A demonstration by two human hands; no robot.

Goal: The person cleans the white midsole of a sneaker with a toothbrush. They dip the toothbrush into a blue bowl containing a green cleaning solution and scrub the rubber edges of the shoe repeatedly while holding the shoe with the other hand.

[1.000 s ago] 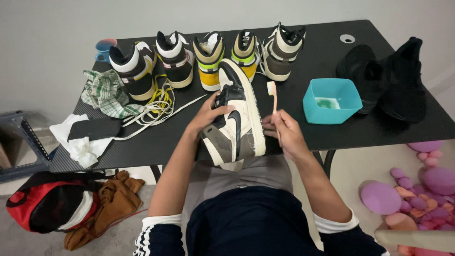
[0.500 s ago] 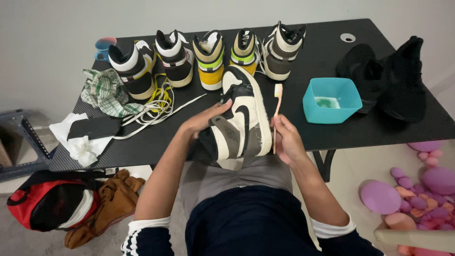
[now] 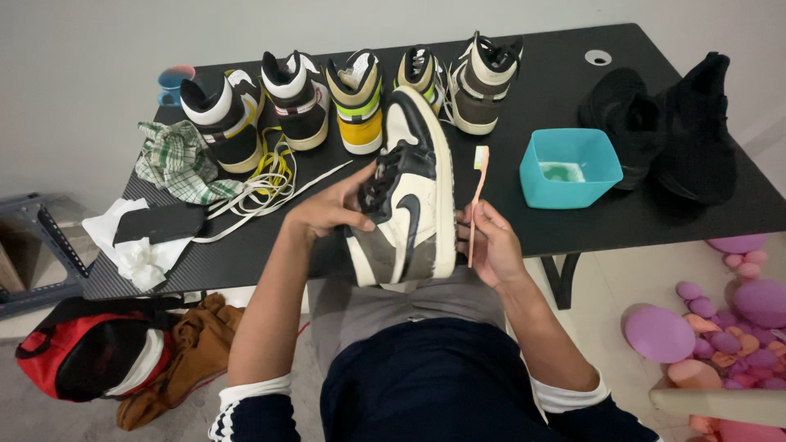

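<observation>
**One sneaker in hand, five more lined up behind**

One high-top sneaker (image 3: 409, 196) in cream, black and brown is held up over the near edge of the black table (image 3: 524, 115), sole side turned to the right. It's gripped around the ankle by the left hand (image 3: 327, 211), fingers curled tight on it. One pink toothbrush (image 3: 476, 196) is pinched upright in the right hand (image 3: 490, 244), closed around the thin handle, bristles up, just beside the sole.

Five more high-tops (image 3: 352, 90) are stood in a row at the back. One square teal bowl (image 3: 571, 167), smooth plastic, is set to the right, with two black shoes (image 3: 667, 131) past it. Loose laces (image 3: 274, 176), a checked cloth (image 3: 176, 160) and crumpled white paper (image 3: 139, 254) are spread on the left.
</observation>
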